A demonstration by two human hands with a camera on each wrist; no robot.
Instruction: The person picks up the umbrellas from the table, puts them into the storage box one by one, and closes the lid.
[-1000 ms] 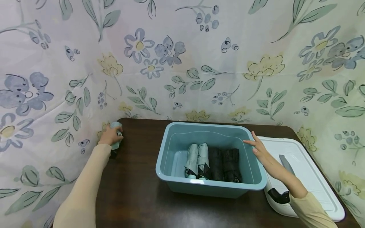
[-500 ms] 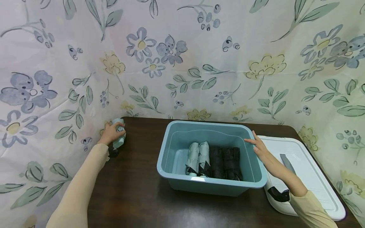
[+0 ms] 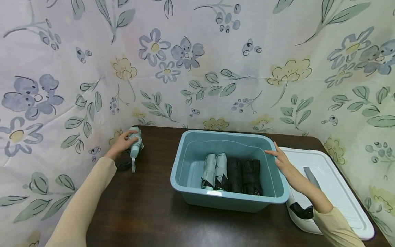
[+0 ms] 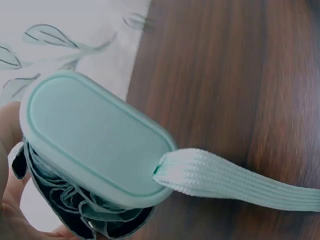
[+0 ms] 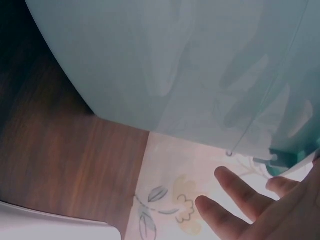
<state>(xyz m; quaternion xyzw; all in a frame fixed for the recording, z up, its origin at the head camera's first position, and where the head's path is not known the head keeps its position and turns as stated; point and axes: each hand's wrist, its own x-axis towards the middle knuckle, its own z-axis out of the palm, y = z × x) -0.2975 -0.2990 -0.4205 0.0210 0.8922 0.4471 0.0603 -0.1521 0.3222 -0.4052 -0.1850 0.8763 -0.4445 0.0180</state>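
In the head view, my left hand (image 3: 121,144) grips a folded mint-green umbrella (image 3: 135,146) at the table's far left corner. Its handle points toward me with a short strap hanging from it. The left wrist view looks straight at the flat oval handle end (image 4: 100,140), the woven wrist strap (image 4: 225,177) and loosely bunched fabric behind. My right hand (image 3: 282,162) rests at the right rim of a blue-grey plastic bin (image 3: 228,204), fingers extended. Inside the bin, two mint folded umbrellas (image 3: 209,169) lie side by side with two black ones (image 3: 235,175).
A white rounded lid-like panel (image 3: 342,192) lies on the table right of the bin, under my right forearm. The dark wooden table (image 3: 151,206) backs onto a flower-printed cloth (image 3: 197,61), which also hangs along the left side.
My left hand has shifted slightly right with the umbrella and turned it, so its handle and strap now face me. The right hand and bin stay put; the view drifts slightly.
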